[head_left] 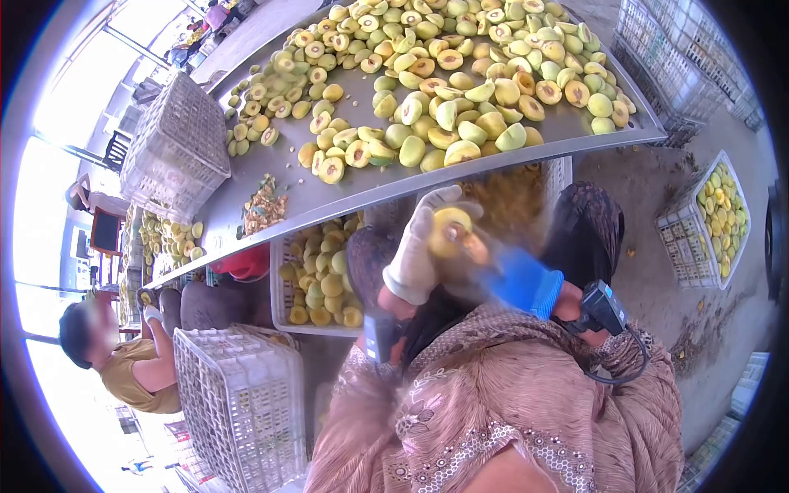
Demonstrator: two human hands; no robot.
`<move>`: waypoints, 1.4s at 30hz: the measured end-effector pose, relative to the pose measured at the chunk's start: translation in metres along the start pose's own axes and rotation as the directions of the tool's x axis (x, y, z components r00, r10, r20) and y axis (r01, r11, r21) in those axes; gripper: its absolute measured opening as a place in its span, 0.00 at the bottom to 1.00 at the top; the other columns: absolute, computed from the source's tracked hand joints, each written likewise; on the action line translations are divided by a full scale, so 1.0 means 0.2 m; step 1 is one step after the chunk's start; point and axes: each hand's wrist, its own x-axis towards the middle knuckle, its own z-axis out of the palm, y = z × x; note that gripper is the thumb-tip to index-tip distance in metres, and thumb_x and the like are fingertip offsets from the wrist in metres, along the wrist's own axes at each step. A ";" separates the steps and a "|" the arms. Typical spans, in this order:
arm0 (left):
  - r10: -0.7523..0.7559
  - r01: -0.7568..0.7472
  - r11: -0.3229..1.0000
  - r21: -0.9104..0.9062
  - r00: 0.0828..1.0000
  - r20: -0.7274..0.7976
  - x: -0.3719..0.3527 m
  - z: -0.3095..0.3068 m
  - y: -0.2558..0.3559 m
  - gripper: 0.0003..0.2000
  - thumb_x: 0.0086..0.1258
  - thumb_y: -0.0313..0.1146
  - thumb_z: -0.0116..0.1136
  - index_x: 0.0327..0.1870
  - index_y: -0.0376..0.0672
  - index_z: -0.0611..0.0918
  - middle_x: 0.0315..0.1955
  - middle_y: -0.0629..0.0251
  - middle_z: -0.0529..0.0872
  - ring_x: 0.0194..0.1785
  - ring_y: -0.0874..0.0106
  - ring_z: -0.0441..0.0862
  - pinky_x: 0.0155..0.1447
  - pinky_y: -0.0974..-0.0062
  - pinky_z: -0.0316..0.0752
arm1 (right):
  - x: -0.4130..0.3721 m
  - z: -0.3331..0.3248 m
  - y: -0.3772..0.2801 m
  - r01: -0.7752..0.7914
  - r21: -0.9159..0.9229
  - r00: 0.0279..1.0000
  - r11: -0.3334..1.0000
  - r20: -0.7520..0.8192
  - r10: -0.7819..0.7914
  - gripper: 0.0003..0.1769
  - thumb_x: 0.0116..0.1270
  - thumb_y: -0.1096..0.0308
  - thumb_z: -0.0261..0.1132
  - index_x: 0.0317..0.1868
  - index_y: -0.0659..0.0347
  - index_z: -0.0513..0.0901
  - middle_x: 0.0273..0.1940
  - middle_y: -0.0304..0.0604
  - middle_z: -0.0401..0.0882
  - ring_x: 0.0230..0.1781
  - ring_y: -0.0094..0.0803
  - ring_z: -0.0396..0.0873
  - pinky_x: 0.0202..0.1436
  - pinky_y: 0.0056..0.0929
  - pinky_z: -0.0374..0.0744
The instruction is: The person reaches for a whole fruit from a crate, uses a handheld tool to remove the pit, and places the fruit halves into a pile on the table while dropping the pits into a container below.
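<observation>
My left hand [415,255], in a white glove, is closed around a halved yellow peach [449,233], its cut side towards my right hand. My right hand [519,281], in a blue glove, is smeared by motion close beside that fruit. It looks closed, but what it grips is too blurred to make out. A blurred orange-brown shape [475,248] lies between the glove and the fruit. In front of both hands, many halved and whole yellow-green peaches [444,115] cover a metal table [370,177].
Below the table stands a crate of peaches [320,275]. A white crate [697,222] with more fruit stands on the right floor. Pit scraps [265,207] lie on the table near an upturned crate [177,144]. A co-worker [123,353] sits at left behind stacked crates [242,403].
</observation>
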 end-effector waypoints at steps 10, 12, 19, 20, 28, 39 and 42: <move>0.157 -0.030 0.952 0.304 0.902 -0.402 0.05 0.14 -0.07 0.15 0.76 0.41 0.52 0.42 0.36 0.82 0.33 0.60 0.87 0.27 0.76 0.80 0.34 0.79 0.76 | 0.01 0.06 0.08 -0.442 0.571 0.897 0.691 0.277 0.345 0.11 0.73 0.59 0.59 0.44 0.59 0.73 0.23 0.33 0.71 0.17 0.20 0.68 0.19 0.19 0.66; 0.070 0.033 0.949 0.312 0.947 -0.312 0.06 0.07 -0.07 0.16 0.76 0.42 0.51 0.43 0.35 0.81 0.34 0.56 0.86 0.26 0.72 0.81 0.31 0.76 0.78 | -0.01 0.04 0.02 -0.449 0.466 0.892 0.763 0.282 0.353 0.11 0.74 0.57 0.58 0.40 0.56 0.72 0.21 0.29 0.67 0.14 0.16 0.62 0.15 0.17 0.59; -0.008 0.042 0.982 0.187 0.984 -0.179 0.07 0.11 -0.05 0.21 0.75 0.50 0.51 0.45 0.36 0.79 0.36 0.53 0.85 0.27 0.68 0.81 0.31 0.73 0.78 | -0.05 -0.03 -0.14 -0.609 0.752 0.793 0.252 0.567 0.222 0.15 0.77 0.52 0.53 0.39 0.55 0.71 0.18 0.28 0.62 0.09 0.14 0.56 0.09 0.16 0.54; -0.047 0.067 0.986 0.152 0.990 -0.136 0.07 0.11 -0.04 0.22 0.74 0.51 0.51 0.45 0.36 0.79 0.36 0.53 0.84 0.27 0.68 0.81 0.31 0.73 0.78 | -0.06 -0.01 -0.08 -0.615 0.772 0.786 0.158 0.588 0.188 0.16 0.77 0.51 0.52 0.39 0.55 0.71 0.17 0.28 0.61 0.09 0.14 0.56 0.09 0.16 0.54; -0.112 0.013 0.940 -0.342 0.956 -0.270 0.16 0.06 -0.26 0.24 0.76 0.52 0.48 0.48 0.35 0.78 0.39 0.59 0.83 0.34 0.68 0.83 0.37 0.70 0.80 | -0.06 0.00 0.03 -0.531 0.834 0.838 0.150 0.491 0.238 0.15 0.76 0.52 0.52 0.41 0.54 0.75 0.18 0.30 0.62 0.09 0.15 0.55 0.09 0.17 0.54; 0.153 0.033 0.909 0.415 0.901 -0.405 -0.05 -0.22 0.03 0.19 0.78 0.46 0.46 0.49 0.37 0.78 0.34 0.61 0.85 0.27 0.71 0.84 0.24 0.80 0.74 | -0.09 -0.23 0.10 -0.448 0.761 0.824 0.469 0.147 0.548 0.15 0.75 0.49 0.55 0.38 0.51 0.70 0.19 0.28 0.60 0.13 0.17 0.57 0.12 0.18 0.54; 0.328 0.313 0.529 0.788 0.781 -0.531 -0.23 -0.42 0.34 0.22 0.73 0.48 0.54 0.57 0.40 0.76 0.47 0.54 0.83 0.46 0.62 0.83 0.43 0.66 0.79 | -0.13 -0.25 0.10 -0.447 0.740 0.799 0.503 0.078 0.596 0.16 0.74 0.49 0.55 0.38 0.51 0.69 0.19 0.29 0.60 0.13 0.18 0.58 0.12 0.18 0.55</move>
